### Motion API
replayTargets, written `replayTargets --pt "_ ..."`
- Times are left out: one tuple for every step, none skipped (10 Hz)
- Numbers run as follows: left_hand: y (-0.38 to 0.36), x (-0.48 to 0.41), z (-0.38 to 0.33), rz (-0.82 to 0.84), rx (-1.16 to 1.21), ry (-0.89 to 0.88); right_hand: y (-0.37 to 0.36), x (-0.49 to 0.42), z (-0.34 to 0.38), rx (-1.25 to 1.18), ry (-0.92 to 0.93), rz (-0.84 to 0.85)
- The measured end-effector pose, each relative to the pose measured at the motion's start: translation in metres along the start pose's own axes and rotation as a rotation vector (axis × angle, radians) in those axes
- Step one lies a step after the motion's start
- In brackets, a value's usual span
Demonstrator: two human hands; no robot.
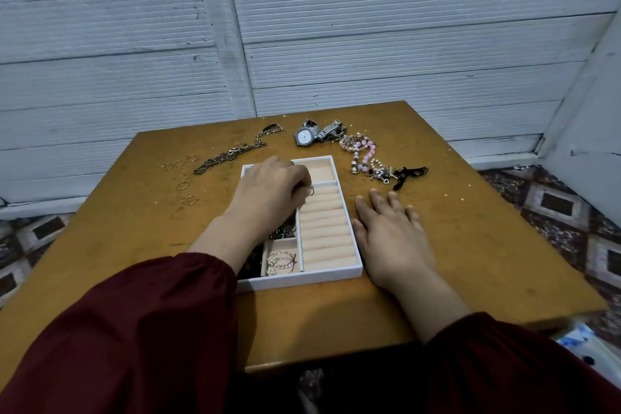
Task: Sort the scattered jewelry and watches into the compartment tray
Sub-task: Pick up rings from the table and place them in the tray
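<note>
Sleeves: dark red sleeves (134,329) at the worktop's near edge, with both forearms reaching over it.
Tray: a white compartment tray (302,279) sits on the brown worktop (470,245), midway between its left and right edges. Pearl bracelets (280,262) lie in a small near compartment, and padded ring rolls (324,228) run down the tray's right side.
Right hand: the right hand (393,239) lies flat on the worktop just beside the tray's right wall, fingers straight and spread.
Left hand: the left hand (272,191) is over the tray's far half, its fingers curled and pinching a small dark ring (312,191) above the far end of the rolls.
Left edge: loose rings (183,183) are scattered here, with a bronze chain (232,153) trailing toward the far left corner.
Far edge: a grey watch (304,137) lies face up, a metal watch band (331,129) touching it.
Beyond the tray's far right corner: a pink-and-pearl beaded pile (364,151), with a black ribbon (411,173) at its right end.
</note>
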State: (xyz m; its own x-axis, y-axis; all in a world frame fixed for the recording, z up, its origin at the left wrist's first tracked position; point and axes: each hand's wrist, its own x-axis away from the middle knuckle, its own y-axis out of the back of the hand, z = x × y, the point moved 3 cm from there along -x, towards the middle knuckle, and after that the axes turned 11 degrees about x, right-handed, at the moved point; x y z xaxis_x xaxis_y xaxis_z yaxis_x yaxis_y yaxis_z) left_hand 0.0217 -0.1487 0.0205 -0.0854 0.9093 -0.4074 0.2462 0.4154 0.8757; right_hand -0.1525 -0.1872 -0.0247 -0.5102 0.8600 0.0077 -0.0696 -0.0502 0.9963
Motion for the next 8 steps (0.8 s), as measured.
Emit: replayTargets --pt "0.0007 0.0002 -0.0011 0.014 -0.021 -0.026 -0.0004 -0.0001 -0.0001 0.000 -0.001 -0.001" --pt "0.0011 0.0002 -0.0016 0.018 -0.034 -0.046 -0.0005 -0.0002 0.0001 0.001 0.000 -0.008" --pt "0.0012 0.0003 -0.0023 0.030 -0.041 -0.058 -0.0002 0.0003 0.0001 -0.005 0.000 -0.011" --pt "0.0018 -0.0005 -0.0035 0.032 -0.047 -0.075 0.0002 0.0008 0.0002 -0.006 -0.001 -0.013" --pt "0.0014 -0.0013 -0.0049 0.041 -0.060 -0.087 0.0004 0.0008 0.0003 -0.009 -0.003 -0.010" --pt "0.0006 -0.0019 -0.0054 0.056 -0.066 -0.089 0.0001 0.0006 0.0003 -0.009 -0.003 -0.011" --pt "-0.0003 -0.0026 -0.0047 0.060 -0.064 -0.093 0.0001 0.0008 0.0003 -0.013 0.001 -0.018" --pt "-0.0004 -0.0017 -0.0051 0.054 -0.070 -0.095 0.0002 0.0016 0.0003 -0.021 0.002 -0.020"
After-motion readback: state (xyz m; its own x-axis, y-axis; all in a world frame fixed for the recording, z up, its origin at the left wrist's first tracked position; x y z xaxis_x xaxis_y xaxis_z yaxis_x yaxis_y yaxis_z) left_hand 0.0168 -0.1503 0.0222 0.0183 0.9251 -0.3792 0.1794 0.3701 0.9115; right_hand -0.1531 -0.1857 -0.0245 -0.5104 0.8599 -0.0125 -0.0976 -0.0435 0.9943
